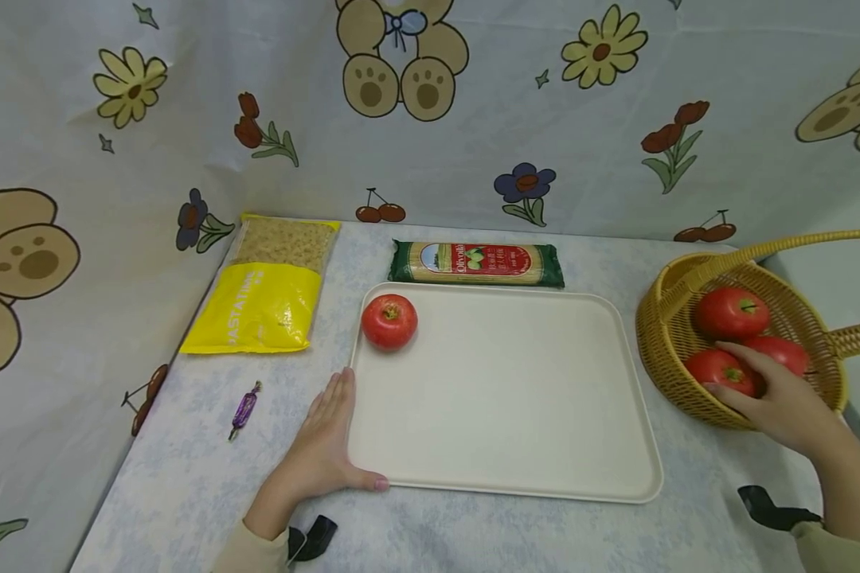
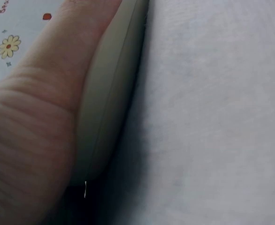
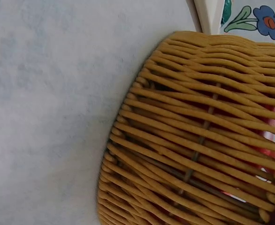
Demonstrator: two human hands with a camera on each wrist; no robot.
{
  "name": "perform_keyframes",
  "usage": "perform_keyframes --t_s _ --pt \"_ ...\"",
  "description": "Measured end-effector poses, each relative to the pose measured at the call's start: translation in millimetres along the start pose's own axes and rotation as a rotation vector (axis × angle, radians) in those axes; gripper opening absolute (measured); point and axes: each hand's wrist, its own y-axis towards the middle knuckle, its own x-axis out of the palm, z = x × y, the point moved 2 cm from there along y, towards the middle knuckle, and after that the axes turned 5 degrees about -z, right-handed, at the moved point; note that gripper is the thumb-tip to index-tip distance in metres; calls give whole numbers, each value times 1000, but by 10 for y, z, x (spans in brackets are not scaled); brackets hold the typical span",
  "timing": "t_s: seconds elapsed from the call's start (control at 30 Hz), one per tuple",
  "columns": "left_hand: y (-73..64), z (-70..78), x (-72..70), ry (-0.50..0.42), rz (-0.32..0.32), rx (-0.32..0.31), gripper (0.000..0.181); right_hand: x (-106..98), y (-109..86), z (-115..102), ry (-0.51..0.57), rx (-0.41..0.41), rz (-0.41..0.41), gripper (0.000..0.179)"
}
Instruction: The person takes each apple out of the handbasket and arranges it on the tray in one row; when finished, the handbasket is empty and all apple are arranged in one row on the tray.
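My left hand [image 1: 322, 450] lies against the near left corner of a white tray [image 1: 509, 398], fingers straight along its left side and thumb at its front edge. A red tomato [image 1: 389, 322] sits in the tray's far left corner. On the right, my right hand [image 1: 788, 402] reaches into a wicker basket [image 1: 662, 350] and grips a tomato [image 1: 720, 372], its thumb and fingers round the fruit. Two more tomatoes, one at the back [image 1: 732, 312] and one partly behind the hand [image 1: 784, 354], lie in the basket. The right wrist view shows only the basket's woven side [image 3: 194, 126].
A yellow pasta bag [image 1: 258, 294] lies at the back left, with a purple wrapped candy [image 1: 244, 410] in front of it. Behind the tray is a spaghetti packet [image 1: 476, 264]. The basket's handle [image 1: 767, 247] arches up to the right. A patterned cloth [image 1: 437, 159] hangs behind the table.
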Motion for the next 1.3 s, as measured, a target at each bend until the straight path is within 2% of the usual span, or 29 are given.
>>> perform_keyframes --t_s 0.27,0.5,0.67,0.8,0.93,1.03,1.13,1.3 --pt "1 4 -1 -4 2 2 164 16 -80 -69 43 -24 165 83" --pt "-4 -4 2 -1 5 1 165 -84 -130 -190 75 -101 342 79" --pt "-3 -10 6 0 2 -2 164 -135 -173 -252 96 -140 409 80" --pt "1 -13 7 -2 2 -1 164 -200 -235 -406 101 -167 430 85" --pt "3 -15 10 0 0 -2 164 -266 -292 -685 94 -198 412 87" --pt "4 -11 7 1 -4 -4 164 -295 -299 -916 102 -255 385 86" --pt "5 -6 2 -3 -5 -4 164 -293 -271 -1143 100 -354 379 86" --pt "2 -10 3 -13 0 1 164 -222 -148 -1519 66 -453 344 85"
